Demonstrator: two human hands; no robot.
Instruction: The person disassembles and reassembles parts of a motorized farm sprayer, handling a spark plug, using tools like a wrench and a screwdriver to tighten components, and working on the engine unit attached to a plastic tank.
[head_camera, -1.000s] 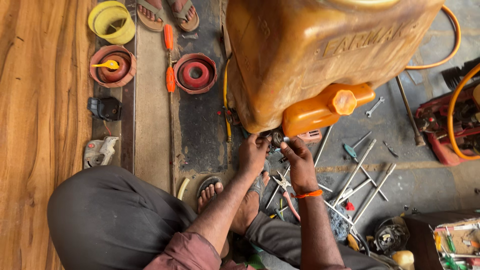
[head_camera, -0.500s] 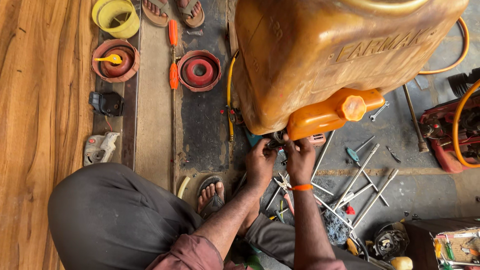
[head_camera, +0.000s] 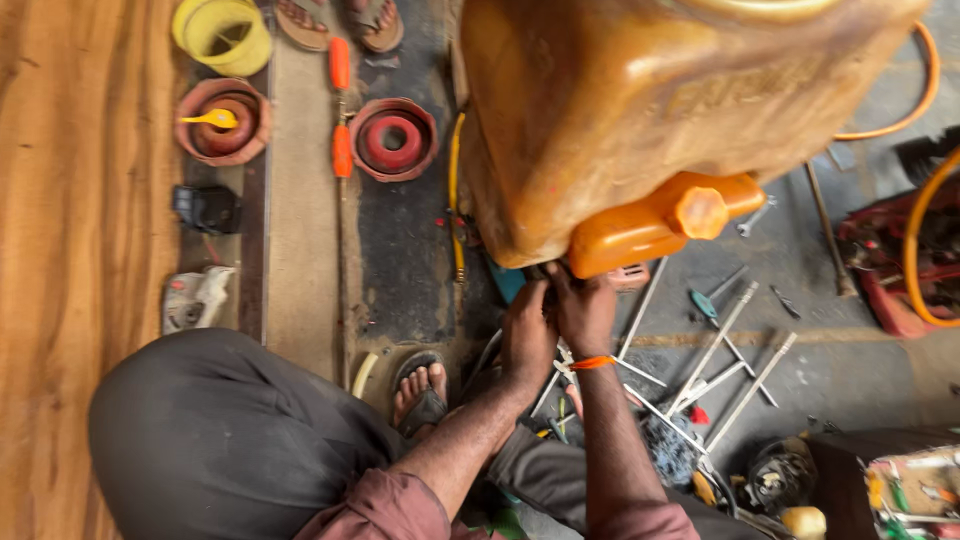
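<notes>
A big orange plastic sprayer tank (head_camera: 650, 100) fills the upper middle of the head view, with a brighter orange pump fitting (head_camera: 660, 220) at its lower edge. My left hand (head_camera: 527, 335) and my right hand (head_camera: 583, 310) are pressed together right under that fitting, fingers pinched on a small part at the tank's base that I cannot make out. An orange band (head_camera: 592, 362) circles my right wrist. My knee in dark trousers (head_camera: 220, 440) and my sandalled foot (head_camera: 420, 390) are at the bottom left.
Thin metal rods (head_camera: 720, 360) and small tools lie on the grey floor to the right. Red round bowls (head_camera: 392, 138), a yellow container (head_camera: 222, 32), an orange-handled tool (head_camera: 341, 120) and another person's sandalled feet (head_camera: 340, 18) are at the top left. A red machine (head_camera: 900, 270) with an orange hose stands far right.
The view has shifted slightly, so the tank sits a little lower and closer. Both hands stay pinched together under the orange fitting, moved slightly up towards it.
</notes>
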